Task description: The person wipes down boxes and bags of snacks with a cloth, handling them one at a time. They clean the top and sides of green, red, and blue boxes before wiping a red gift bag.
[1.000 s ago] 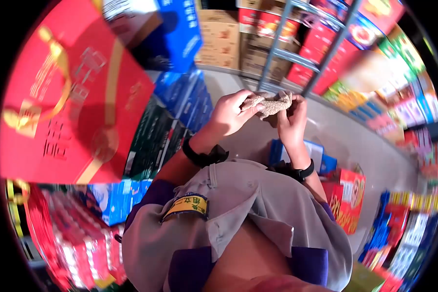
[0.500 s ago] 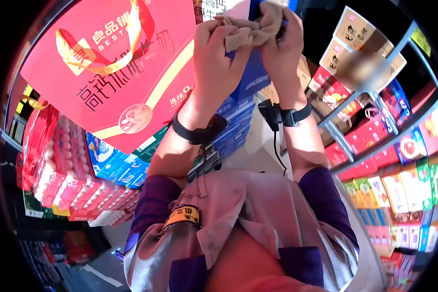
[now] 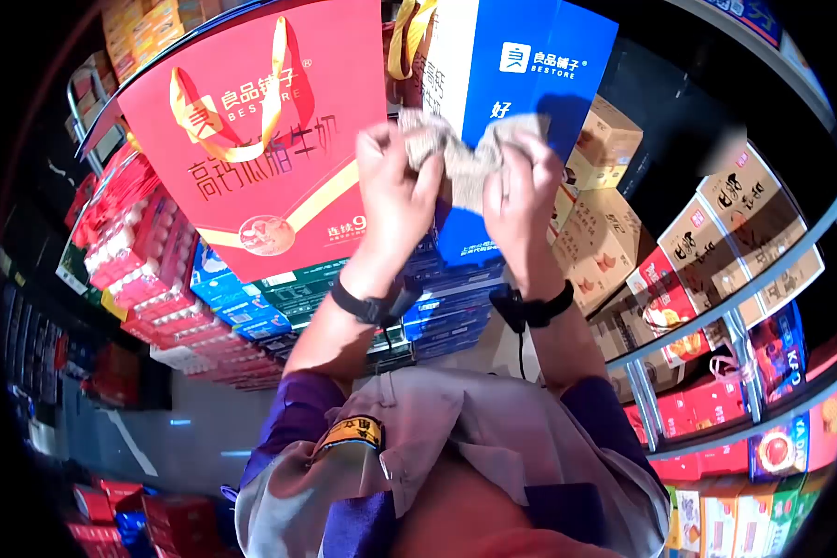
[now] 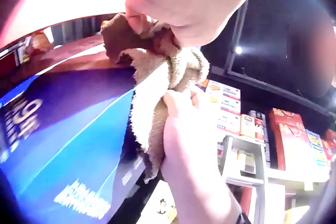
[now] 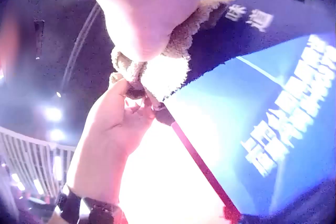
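A crumpled beige towel (image 3: pixel 465 172) (image 4: pixel 149 98) is stretched between both hands, sagging in the middle. My left hand (image 3: pixel 395 195) (image 4: pixel 184 6) pinches its left end between thumb and bent fingers. The other end is gripped by my right hand (image 3: pixel 523 209) (image 5: pixel 147 16), whose fingers are curled over the fabric. In both wrist views the cloth looks twisted where the hands meet it. Behind it in the head view stands a blue and white gift bag (image 3: pixel 530 102), with a red gift bag (image 3: pixel 270 121) to the left.
Stacked blue boxes (image 3: pixel 451 321) and egg-like packs (image 3: pixel 144 251) sit below the bags. Brown cartons (image 3: pixel 604 242) stand to the right, near a grey metal rack rail (image 3: pixel 716 325) with colourful boxes. Grey floor (image 3: pixel 223 418) shows at lower left.
My view has swung left from the aisle floor to the gift bags. Both hands have moved with it, still holding the towel, which now hangs more spread out between them.
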Demonstrator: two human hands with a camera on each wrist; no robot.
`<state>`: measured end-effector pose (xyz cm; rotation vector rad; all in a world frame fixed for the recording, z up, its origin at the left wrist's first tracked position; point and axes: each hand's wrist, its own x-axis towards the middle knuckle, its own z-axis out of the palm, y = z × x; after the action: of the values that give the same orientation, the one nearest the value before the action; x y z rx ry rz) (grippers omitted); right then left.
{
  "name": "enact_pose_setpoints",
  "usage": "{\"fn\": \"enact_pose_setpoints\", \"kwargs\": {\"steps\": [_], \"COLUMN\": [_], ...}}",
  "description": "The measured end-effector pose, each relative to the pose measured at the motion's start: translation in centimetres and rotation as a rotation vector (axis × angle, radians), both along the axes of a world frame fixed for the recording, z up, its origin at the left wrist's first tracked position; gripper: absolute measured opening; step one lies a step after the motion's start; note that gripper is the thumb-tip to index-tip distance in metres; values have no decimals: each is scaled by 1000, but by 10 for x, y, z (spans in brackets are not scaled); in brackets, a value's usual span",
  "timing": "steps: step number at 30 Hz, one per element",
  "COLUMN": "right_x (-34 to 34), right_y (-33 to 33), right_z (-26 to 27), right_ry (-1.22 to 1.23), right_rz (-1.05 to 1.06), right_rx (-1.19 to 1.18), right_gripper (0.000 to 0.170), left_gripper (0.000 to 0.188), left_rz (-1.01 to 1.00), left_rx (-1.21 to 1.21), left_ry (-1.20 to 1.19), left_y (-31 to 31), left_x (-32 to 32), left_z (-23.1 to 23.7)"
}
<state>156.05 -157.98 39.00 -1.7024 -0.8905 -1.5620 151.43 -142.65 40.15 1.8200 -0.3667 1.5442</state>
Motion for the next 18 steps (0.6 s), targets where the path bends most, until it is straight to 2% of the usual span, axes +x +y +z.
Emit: {"fn": "enact_pose_setpoints", "kwargs": {"steps": [2, 4, 5, 6, 8, 9, 10, 12, 13, 14, 16, 17, 18], "right_x": [16, 12, 13, 16, 21, 17, 13, 2, -4, -7, -5, -3, -3], "right_y": [3, -5, -6, -5, -4, -2, -3, -4, -6, -8, -14, -20, -27], "right_z": [28, 60, 64, 61, 42, 28, 14, -17, -32, -44, -58, -53, -47], "right_ry": [-145, -100, -99, -101, -134, -103, -65, 1, 41, 79, 96, 77, 61], "right_rz": [40, 49, 92, 110, 109, 65, 36, 70, 67, 63, 88, 90, 90], "right_rx": [131, 122, 146, 149, 51, 24, -31, -81, -126, -170, -233, -276, -319], "right_gripper": [32, 29, 27, 27, 27, 28, 30, 33, 35, 37, 41, 40, 39], "left_gripper": [17, 12, 14, 14, 19, 23, 21, 18, 16, 20, 25, 30, 26], "left_rz": [193, 243, 194, 213, -24, 133, 158, 385, 428, 405, 450, 374, 151], "left_rx": [115, 197, 173, 176, -163, -50, 62, 264, 291, 266, 242, 202, 138], "left_ry": [-137, -173, -22, -24, 239, 271, 121, 65, 59, 160, 528, 539, 500], "left_y": [0, 2, 5, 0, -10, -2, 3, 10, 10, 6, 7, 8, 28], "left_x": [-9, -20, -23, -25, -23, -10, 7, 20, 22, 19, 14, 11, 27], "left_z": [39, 59, 59, 57, 44, 32, 21, 3, -6, -11, -25, -25, -42]}}
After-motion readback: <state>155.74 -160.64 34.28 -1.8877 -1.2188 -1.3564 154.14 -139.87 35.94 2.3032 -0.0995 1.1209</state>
